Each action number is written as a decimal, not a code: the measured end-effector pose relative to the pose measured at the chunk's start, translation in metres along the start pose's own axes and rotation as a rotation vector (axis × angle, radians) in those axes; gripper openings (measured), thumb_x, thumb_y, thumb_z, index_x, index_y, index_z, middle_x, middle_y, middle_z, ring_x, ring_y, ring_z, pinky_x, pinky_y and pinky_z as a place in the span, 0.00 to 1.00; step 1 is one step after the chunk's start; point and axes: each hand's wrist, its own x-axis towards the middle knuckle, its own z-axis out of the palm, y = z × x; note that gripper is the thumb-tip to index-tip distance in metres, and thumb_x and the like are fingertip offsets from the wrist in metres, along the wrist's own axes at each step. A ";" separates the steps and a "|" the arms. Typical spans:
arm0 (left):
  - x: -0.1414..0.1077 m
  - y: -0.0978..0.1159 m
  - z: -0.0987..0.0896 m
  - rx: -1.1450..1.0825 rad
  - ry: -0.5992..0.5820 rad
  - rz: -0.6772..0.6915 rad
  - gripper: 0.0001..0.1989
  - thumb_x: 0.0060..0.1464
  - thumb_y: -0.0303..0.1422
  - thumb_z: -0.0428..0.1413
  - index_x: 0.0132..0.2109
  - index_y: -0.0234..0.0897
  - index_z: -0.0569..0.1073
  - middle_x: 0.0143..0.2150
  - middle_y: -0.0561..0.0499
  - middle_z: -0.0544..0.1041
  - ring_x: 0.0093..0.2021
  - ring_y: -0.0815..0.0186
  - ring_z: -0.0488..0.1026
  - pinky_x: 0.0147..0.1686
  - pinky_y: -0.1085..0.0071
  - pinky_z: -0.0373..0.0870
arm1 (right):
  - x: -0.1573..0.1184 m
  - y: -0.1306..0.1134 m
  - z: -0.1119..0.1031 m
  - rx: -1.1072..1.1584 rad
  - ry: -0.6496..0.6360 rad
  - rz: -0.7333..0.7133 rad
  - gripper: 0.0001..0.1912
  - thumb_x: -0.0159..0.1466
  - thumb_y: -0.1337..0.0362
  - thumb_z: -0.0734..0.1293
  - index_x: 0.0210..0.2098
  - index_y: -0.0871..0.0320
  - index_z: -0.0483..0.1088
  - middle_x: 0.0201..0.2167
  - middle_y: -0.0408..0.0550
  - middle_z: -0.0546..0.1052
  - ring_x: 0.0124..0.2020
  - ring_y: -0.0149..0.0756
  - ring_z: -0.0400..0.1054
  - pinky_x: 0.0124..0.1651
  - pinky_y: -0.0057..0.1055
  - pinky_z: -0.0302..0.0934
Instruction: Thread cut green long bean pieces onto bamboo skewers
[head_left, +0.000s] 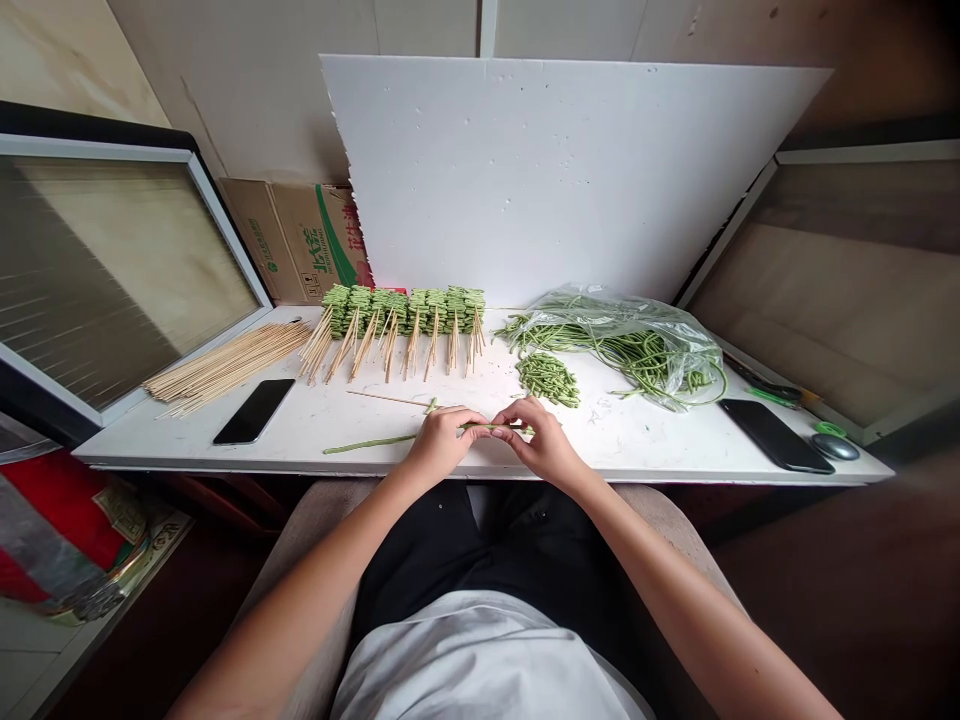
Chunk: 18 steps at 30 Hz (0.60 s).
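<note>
A long green bean (369, 444) runs from the left into my left hand (448, 436), whose fingers are closed round it. My right hand (537, 436) pinches the bean close beside the left, the fingertips of both hands nearly touching. Just behind my left hand lies a thin wooden skewer (386, 398) with a short green piece near its right end. Beyond my right hand sits a small pile of cut bean pieces (548, 379). Further back on the right, long beans (637, 358) spill from a clear plastic bag (600, 306).
Rows of skewered beans (405, 312) stand at the back of the white table (300, 452). Loose skewers (229, 368) and a phone (254, 411) lie left; another phone (775, 435) and a grey mouse-like object (835, 446) lie right. A white board (562, 180) rises behind.
</note>
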 end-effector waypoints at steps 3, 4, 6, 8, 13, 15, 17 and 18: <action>-0.001 0.001 0.003 0.018 -0.012 0.045 0.07 0.60 0.24 0.64 0.35 0.41 0.83 0.34 0.52 0.84 0.35 0.63 0.80 0.43 0.66 0.73 | -0.002 0.001 0.007 0.007 0.041 -0.005 0.05 0.69 0.65 0.69 0.37 0.52 0.77 0.35 0.49 0.80 0.42 0.45 0.68 0.44 0.41 0.64; -0.001 0.002 0.004 0.023 -0.010 0.049 0.09 0.59 0.22 0.63 0.33 0.41 0.82 0.33 0.53 0.84 0.34 0.63 0.79 0.43 0.66 0.73 | -0.003 0.001 0.010 0.011 0.055 -0.006 0.06 0.68 0.68 0.68 0.36 0.52 0.77 0.34 0.48 0.80 0.42 0.45 0.67 0.44 0.41 0.64; -0.001 0.002 0.004 0.012 -0.009 0.042 0.12 0.58 0.19 0.62 0.32 0.40 0.82 0.31 0.54 0.83 0.33 0.64 0.79 0.44 0.66 0.72 | -0.003 0.001 0.013 0.028 0.068 -0.013 0.10 0.65 0.73 0.67 0.35 0.52 0.77 0.33 0.48 0.79 0.42 0.45 0.67 0.45 0.41 0.64; -0.001 0.001 0.003 -0.018 -0.015 0.030 0.12 0.57 0.18 0.61 0.32 0.40 0.82 0.30 0.55 0.83 0.33 0.64 0.79 0.44 0.66 0.72 | -0.003 0.001 0.013 0.041 0.069 -0.020 0.12 0.63 0.75 0.66 0.34 0.52 0.77 0.33 0.47 0.79 0.42 0.45 0.67 0.46 0.42 0.65; 0.002 0.004 0.004 -0.074 -0.017 0.012 0.09 0.59 0.22 0.62 0.33 0.40 0.82 0.31 0.53 0.84 0.33 0.64 0.80 0.41 0.66 0.72 | 0.000 0.001 0.003 0.027 0.048 -0.046 0.08 0.66 0.69 0.69 0.34 0.51 0.79 0.33 0.48 0.80 0.43 0.47 0.68 0.50 0.45 0.65; 0.002 0.006 0.006 -0.063 -0.009 0.015 0.09 0.59 0.22 0.62 0.33 0.40 0.82 0.31 0.52 0.84 0.33 0.64 0.80 0.41 0.66 0.72 | 0.002 0.001 -0.002 0.013 0.030 -0.063 0.06 0.67 0.66 0.70 0.34 0.51 0.79 0.33 0.49 0.80 0.43 0.47 0.68 0.51 0.46 0.65; 0.001 0.006 0.007 -0.022 0.000 0.027 0.10 0.60 0.22 0.61 0.32 0.40 0.82 0.32 0.53 0.84 0.33 0.63 0.80 0.44 0.65 0.72 | 0.004 0.003 -0.009 0.020 0.008 -0.071 0.06 0.69 0.62 0.71 0.34 0.51 0.80 0.33 0.49 0.80 0.44 0.48 0.68 0.52 0.46 0.64; 0.001 0.005 0.006 0.005 0.006 0.031 0.11 0.61 0.21 0.61 0.32 0.40 0.81 0.32 0.53 0.84 0.34 0.63 0.80 0.45 0.64 0.72 | 0.005 0.005 -0.014 0.032 0.002 -0.071 0.07 0.69 0.61 0.71 0.34 0.51 0.80 0.33 0.49 0.80 0.44 0.48 0.68 0.52 0.46 0.64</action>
